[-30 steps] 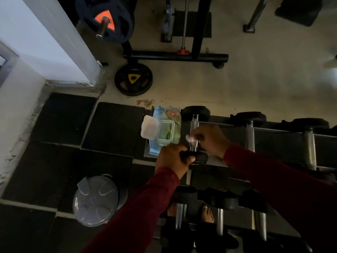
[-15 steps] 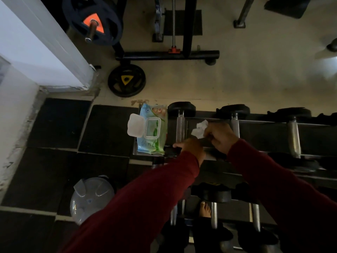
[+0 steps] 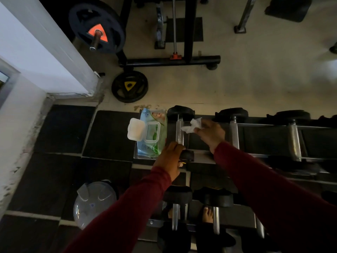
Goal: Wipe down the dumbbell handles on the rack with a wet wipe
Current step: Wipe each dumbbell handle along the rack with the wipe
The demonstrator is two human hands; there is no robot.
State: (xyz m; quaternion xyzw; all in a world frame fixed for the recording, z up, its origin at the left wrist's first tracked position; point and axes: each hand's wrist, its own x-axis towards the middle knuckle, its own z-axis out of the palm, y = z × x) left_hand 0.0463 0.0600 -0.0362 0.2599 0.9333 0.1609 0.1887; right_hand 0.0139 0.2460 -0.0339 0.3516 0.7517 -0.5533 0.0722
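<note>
A dumbbell with a silver knurled handle [image 3: 179,131] and black heads lies at the left end of the rack's top shelf [image 3: 202,155]. My left hand [image 3: 169,159] grips its near black head. A crumpled white wet wipe [image 3: 193,125] is pinched in my right hand [image 3: 210,133], just right of the handle and apart from it. Two more dumbbells [image 3: 234,132] lie on the same shelf to the right. Lower-shelf dumbbells [image 3: 176,207] sit below my arms.
An open pack of wet wipes [image 3: 152,134], lid flipped left, lies left of the dumbbell. A clear plastic bin lid [image 3: 94,203] sits on the black floor mats. Weight plates [image 3: 129,86] and a black machine frame [image 3: 173,61] stand beyond. A white wall is at left. Bare feet show under the rack.
My right hand has lifted the wipe off the handle and moved it right and farther away. My left hand stays on the near dumbbell head. The camera has shifted.
</note>
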